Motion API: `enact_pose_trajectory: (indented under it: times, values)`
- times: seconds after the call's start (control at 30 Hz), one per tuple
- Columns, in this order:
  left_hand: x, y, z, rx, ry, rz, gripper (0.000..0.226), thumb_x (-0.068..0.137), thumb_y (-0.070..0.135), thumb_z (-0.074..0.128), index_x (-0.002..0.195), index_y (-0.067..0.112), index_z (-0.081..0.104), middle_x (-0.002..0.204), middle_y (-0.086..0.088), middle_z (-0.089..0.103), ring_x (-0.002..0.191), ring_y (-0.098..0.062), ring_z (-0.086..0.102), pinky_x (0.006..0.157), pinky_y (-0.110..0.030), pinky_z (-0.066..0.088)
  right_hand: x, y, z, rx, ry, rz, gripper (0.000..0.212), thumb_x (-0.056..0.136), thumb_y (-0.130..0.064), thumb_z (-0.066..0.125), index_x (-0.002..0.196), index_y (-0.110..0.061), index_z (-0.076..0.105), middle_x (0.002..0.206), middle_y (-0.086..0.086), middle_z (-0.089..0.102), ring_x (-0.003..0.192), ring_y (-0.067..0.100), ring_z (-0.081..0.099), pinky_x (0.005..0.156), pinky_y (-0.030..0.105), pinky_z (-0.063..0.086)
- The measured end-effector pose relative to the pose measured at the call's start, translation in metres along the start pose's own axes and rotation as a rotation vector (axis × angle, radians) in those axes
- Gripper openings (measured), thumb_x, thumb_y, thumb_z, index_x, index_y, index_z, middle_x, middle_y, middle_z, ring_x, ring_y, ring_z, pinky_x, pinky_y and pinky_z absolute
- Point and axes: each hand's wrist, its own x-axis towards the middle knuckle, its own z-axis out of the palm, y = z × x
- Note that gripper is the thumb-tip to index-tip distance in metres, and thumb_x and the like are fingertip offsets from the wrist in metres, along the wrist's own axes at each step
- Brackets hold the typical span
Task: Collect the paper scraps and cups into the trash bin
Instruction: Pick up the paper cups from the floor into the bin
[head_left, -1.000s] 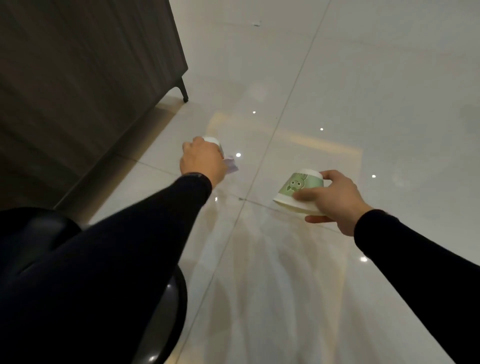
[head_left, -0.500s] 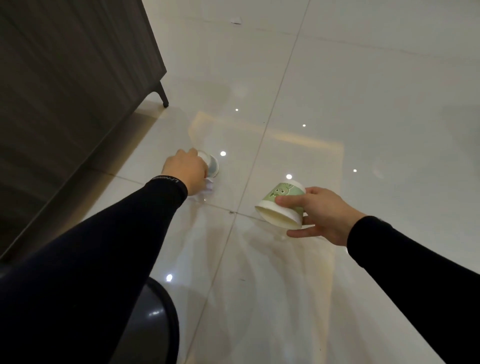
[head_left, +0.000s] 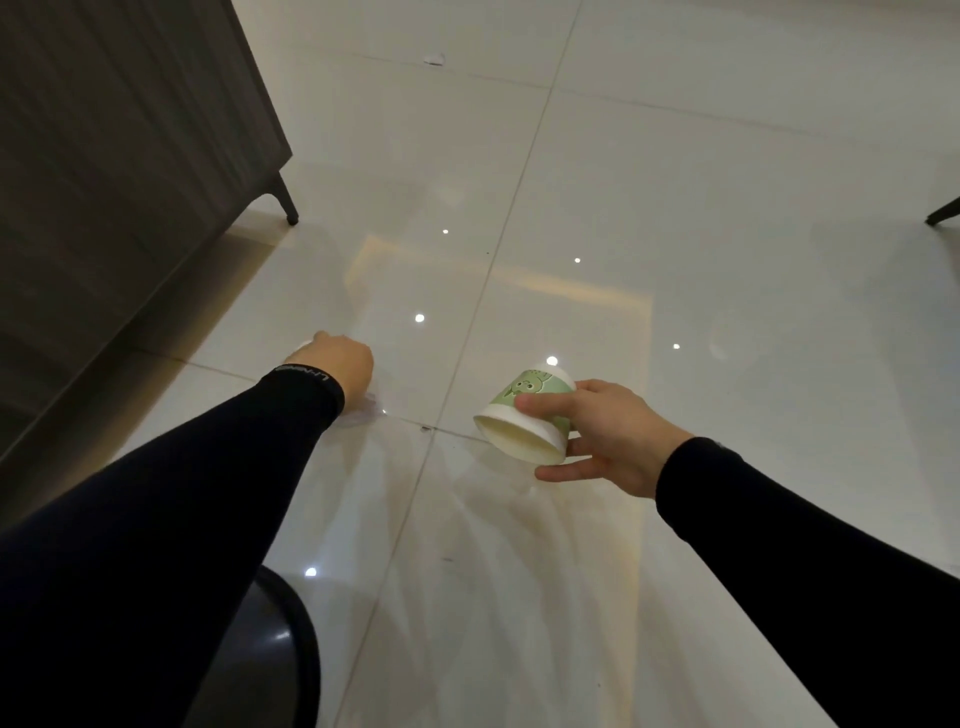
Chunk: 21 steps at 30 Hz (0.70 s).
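Note:
My right hand (head_left: 605, 434) grips a green and white paper cup (head_left: 530, 413) on its side, its open mouth tilted toward me. My left hand (head_left: 335, 361) is closed around something white; a white rim shows at its far left edge and a crumpled bit of paper (head_left: 370, 413) peeks out below it. Most of what the left hand holds is hidden by the fingers. A dark round trash bin (head_left: 283, 654) shows at the bottom left, partly covered by my left sleeve. A small paper scrap (head_left: 434, 58) lies far off on the floor.
A dark cabinet (head_left: 130, 171) on thin legs stands at the left, over glossy white floor tiles (head_left: 675, 234). A dark furniture leg (head_left: 943, 212) pokes in at the right edge.
My left hand has turned, so the white cup it holds is now mostly hidden. The right hand tilted its cup mouth further toward me. The view shifted, showing less of the bin.

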Motion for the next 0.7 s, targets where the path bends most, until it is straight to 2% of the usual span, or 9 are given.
enact_pose_trajectory:
  times: [0.1,0.17,0.27,0.37,0.43,0.5,0.6,0.7]
  values:
    - [-0.017,-0.011,-0.018,-0.139,0.073,-0.025,0.036,0.084,0.039,0.059,0.087,0.003,0.065,0.082,-0.011,0.062,0.078,-0.029,0.057,0.073,-0.034,0.047,-0.008,-0.004,0.010,-0.014,-0.011,-0.018,0.052,0.070,-0.020,0.079,0.115,-0.010,0.054,0.105,0.010,0.064,0.076,0.026,0.067,0.055,0.037,0.060]
    - [-0.036,-0.021,-0.036,-0.191,0.130,-0.037,0.039,0.082,0.042,0.060,0.089,0.004,0.069,0.084,-0.012,0.065,0.078,-0.029,0.057,0.072,-0.034,0.047,-0.016,-0.011,0.018,-0.013,-0.016,-0.039,0.049,0.071,-0.020,0.078,0.113,-0.009,0.055,0.101,0.009,0.064,0.074,0.025,0.067,0.055,0.037,0.060]
    - [-0.076,-0.041,-0.060,-0.331,0.235,0.001,0.033,0.078,0.042,0.063,0.081,0.010,0.070,0.082,-0.008,0.068,0.076,-0.025,0.057,0.066,-0.027,0.041,-0.036,-0.023,0.037,-0.018,-0.057,-0.062,0.050,0.072,-0.020,0.077,0.115,-0.008,0.055,0.096,0.008,0.063,0.071,0.024,0.067,0.055,0.037,0.060]
    - [-0.134,-0.061,-0.081,-0.468,0.253,0.049,0.013,0.068,0.033,0.070,0.067,0.021,0.064,0.064,0.007,0.060,0.061,-0.011,0.052,0.054,-0.023,0.039,-0.064,-0.041,0.066,-0.014,-0.142,-0.123,0.045,0.074,-0.022,0.076,0.113,-0.007,0.058,0.089,0.007,0.063,0.062,0.021,0.067,0.055,0.034,0.060]
    - [-0.180,-0.080,-0.089,-0.548,0.289,0.027,0.013,0.065,0.030,0.070,0.059,0.024,0.062,0.052,0.013,0.055,0.051,-0.005,0.049,0.045,-0.020,0.038,-0.087,-0.056,0.094,-0.021,-0.223,-0.193,0.039,0.076,-0.025,0.073,0.109,-0.009,0.060,0.084,0.006,0.061,0.064,0.021,0.064,0.053,0.030,0.059]
    - [-0.229,-0.103,-0.092,-0.667,0.334,-0.016,0.011,0.063,0.031,0.069,0.059,0.022,0.064,0.045,0.015,0.057,0.045,-0.002,0.050,0.039,-0.013,0.038,-0.113,-0.070,0.125,-0.061,-0.328,-0.265,0.029,0.078,-0.029,0.070,0.102,-0.015,0.063,0.081,0.005,0.059,0.063,0.019,0.061,0.049,0.025,0.055]
    - [-0.301,-0.134,-0.085,-0.801,0.372,-0.072,0.015,0.056,0.033,0.063,0.065,0.020,0.066,0.049,0.011,0.059,0.044,0.000,0.047,0.043,-0.013,0.038,-0.150,-0.078,0.172,-0.222,-0.545,-0.334,0.017,0.079,-0.033,0.065,0.091,-0.020,0.065,0.076,0.002,0.058,0.062,0.016,0.057,0.048,0.022,0.051]
    - [-0.356,-0.149,-0.061,-0.840,0.345,-0.123,0.021,0.053,0.033,0.061,0.069,0.021,0.068,0.062,-0.004,0.068,0.054,-0.007,0.054,0.056,-0.027,0.045,-0.180,-0.075,0.209,-0.459,-0.689,-0.347,0.025,0.078,-0.035,0.066,0.094,-0.016,0.069,0.076,0.002,0.064,0.062,0.014,0.061,0.048,0.022,0.051]
